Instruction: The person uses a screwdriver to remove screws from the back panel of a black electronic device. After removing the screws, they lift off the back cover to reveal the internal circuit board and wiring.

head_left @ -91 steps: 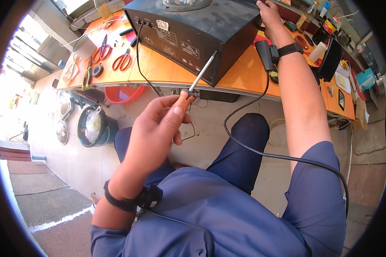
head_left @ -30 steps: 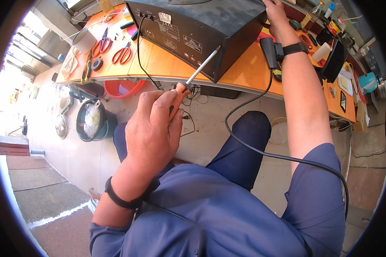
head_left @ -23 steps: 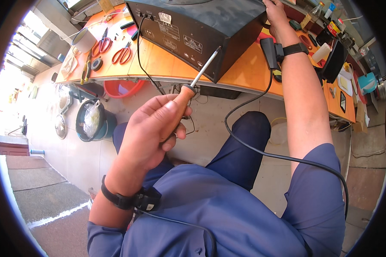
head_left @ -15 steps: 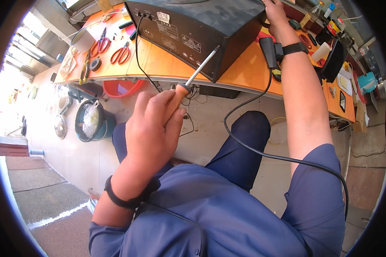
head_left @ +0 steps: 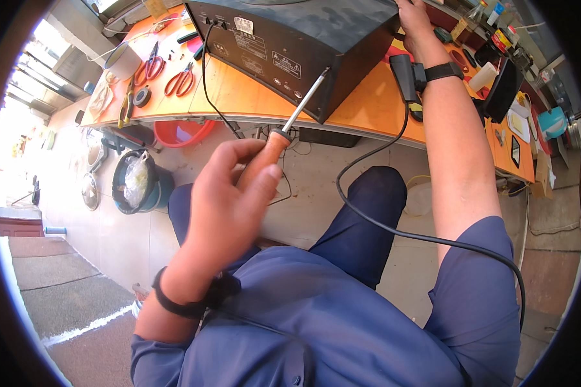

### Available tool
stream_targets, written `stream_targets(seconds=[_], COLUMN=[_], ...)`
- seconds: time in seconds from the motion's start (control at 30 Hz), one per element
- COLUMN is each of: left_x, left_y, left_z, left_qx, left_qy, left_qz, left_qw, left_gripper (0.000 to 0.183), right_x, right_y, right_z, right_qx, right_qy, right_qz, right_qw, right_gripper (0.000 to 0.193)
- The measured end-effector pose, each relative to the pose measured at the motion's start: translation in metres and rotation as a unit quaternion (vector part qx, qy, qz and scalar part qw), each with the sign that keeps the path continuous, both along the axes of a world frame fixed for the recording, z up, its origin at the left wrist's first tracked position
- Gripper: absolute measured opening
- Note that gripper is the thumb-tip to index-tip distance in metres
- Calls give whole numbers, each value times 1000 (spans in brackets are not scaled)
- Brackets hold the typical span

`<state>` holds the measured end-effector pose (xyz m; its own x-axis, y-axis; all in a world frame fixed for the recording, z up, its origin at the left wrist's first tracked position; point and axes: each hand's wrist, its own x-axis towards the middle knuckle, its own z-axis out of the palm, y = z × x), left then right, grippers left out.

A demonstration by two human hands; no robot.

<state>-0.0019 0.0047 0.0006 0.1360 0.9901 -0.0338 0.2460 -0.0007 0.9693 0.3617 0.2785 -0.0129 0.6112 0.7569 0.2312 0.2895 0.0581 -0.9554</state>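
A large black electronics cabinet [head_left: 297,42] stands at the bench's front edge, its labelled panel facing me. My left hand [head_left: 229,193] is closed round the orange handle of a screwdriver [head_left: 268,155], slightly blurred by motion. The screwdriver's shaft slants up to the right, its tip at a screw position near the panel's right edge. My right arm reaches far forward, and my right hand [head_left: 416,29] grips the cabinet's far right corner; its fingertips are partly hidden at the picture's upper edge. A black cable [head_left: 205,77] hangs from the panel's left part.
On the orange bench [head_left: 252,97] at left lie red-handled scissors [head_left: 179,81], cutters [head_left: 152,68], yellow-handled pliers [head_left: 128,106], a tape roll [head_left: 142,97] and a white cup [head_left: 122,61]. A bucket [head_left: 155,187] and red basin [head_left: 181,132] stand below. A thick cable [head_left: 368,219] crosses my lap.
My left hand has turned slightly on the screwdriver's handle, its fingers shifting and more of the handle showing. The cabinet has shifted very slightly left; my right hand stays at its corner.
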Motion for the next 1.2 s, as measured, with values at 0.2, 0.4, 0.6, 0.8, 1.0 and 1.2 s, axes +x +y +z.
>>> stream_targets(seconds=[0.2, 0.4, 0.6, 0.8, 1.0, 1.2], left_x=[3, 11, 7, 13, 8, 6], left_y=[2, -6, 4, 0, 4, 3], left_z=[7, 5, 14, 13, 9, 7], left_qx=[19, -54, -178, -161, -139, -151], left_qy=[8, -35, -134, -98, -145, -145], left_qz=[-18, -19, -12, 8, 0, -14], left_qw=[1000, 998, 975, 982, 980, 978], left_gripper=[35, 37, 33, 29, 34, 36], right_x=[-2, 4, 1, -1, 1, 2], right_y=[-7, 0, 2, -7, -2, -6], right_z=[1, 0, -1, 4, 1, 0], right_qx=[5, -7, -4, -14, 6, 13], right_qy=[0, -33, -1, 12, 12, 11], right_qz=[11, -1, 5, 26, 31, 41], right_qw=[1000, 999, 1000, 999, 999, 999], right_gripper=[62, 62, 61, 62, 62, 64])
